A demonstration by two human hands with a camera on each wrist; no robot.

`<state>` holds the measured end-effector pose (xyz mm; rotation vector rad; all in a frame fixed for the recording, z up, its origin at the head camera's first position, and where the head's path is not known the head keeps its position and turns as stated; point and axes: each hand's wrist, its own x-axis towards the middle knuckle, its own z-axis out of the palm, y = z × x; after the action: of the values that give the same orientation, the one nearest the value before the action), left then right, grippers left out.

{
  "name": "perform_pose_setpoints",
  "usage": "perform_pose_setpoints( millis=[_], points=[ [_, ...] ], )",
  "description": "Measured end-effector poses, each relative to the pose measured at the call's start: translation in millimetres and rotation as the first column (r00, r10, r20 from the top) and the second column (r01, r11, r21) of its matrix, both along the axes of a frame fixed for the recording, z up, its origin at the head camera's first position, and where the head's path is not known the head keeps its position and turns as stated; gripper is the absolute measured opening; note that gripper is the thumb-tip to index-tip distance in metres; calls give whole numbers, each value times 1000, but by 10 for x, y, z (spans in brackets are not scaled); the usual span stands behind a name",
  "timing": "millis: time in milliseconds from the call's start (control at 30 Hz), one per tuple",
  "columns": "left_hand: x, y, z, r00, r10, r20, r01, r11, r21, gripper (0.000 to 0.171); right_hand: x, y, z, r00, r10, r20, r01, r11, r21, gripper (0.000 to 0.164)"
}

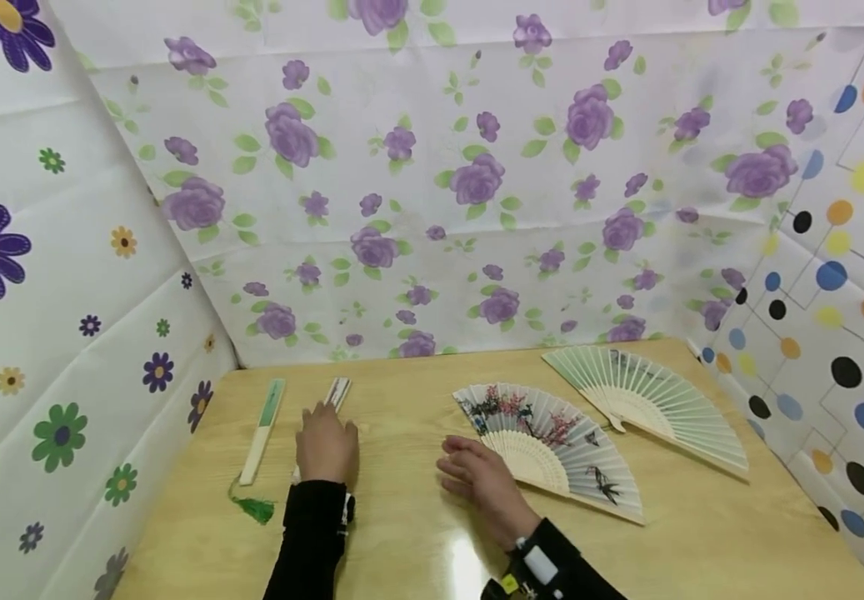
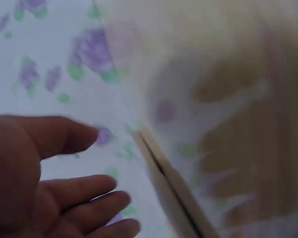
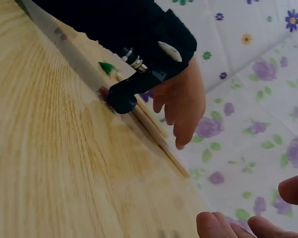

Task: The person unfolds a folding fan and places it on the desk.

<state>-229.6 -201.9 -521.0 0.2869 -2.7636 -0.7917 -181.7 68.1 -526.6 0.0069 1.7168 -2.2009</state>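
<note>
Folded white fan (image 1: 338,392), lying on the desk (image 1: 405,425) under the left hand (image 1: 328,446); largely covered by it in the head view, visible beyond the fingers at the far end. Left hand relaxed, pointing down in the right wrist view, with thumb and fingers parted. Cannot tell whether touching the fan.

Just to the left, roughly parallel, a green folded fan (image 1: 259,437), with coloured leaf at the far end, pale sticks toward the near side and a green tassel (image 1: 257,509) trailing from the near tip. To the right, above the desk, the right hand (image 1: 486,487), with fingers loosely bent, thumb apart, and nothing held.

Right beside it, a spread blossom fan (image 1: 547,450), printed with pink flowers, dark branches and a dark bird; contact with the hand unclear. Farther right and back, a spread green fan (image 1: 656,404), pivot close to the blossom fan's edge.

On both arms, black sleeves (image 1: 312,525). Behind the desk, a rose-printed cloth (image 1: 417,108); at left, a flowered sheet (image 1: 4,350); at right, a dotted sheet (image 1: 851,267).
</note>
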Motion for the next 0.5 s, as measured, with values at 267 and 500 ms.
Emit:
perform_pose_setpoints(
  millis=[267,500],
  points=[
    [-66,-179,-363,993,-28,113,35,997,-63,34,-158,-246,-237,995,102,11,-102,995,-6,67],
    [-212,-265,-417,999,-45,-16,42,990,-132,22,-262,-298,-286,992,116,50,-114,992,-47,63]
  ],
)
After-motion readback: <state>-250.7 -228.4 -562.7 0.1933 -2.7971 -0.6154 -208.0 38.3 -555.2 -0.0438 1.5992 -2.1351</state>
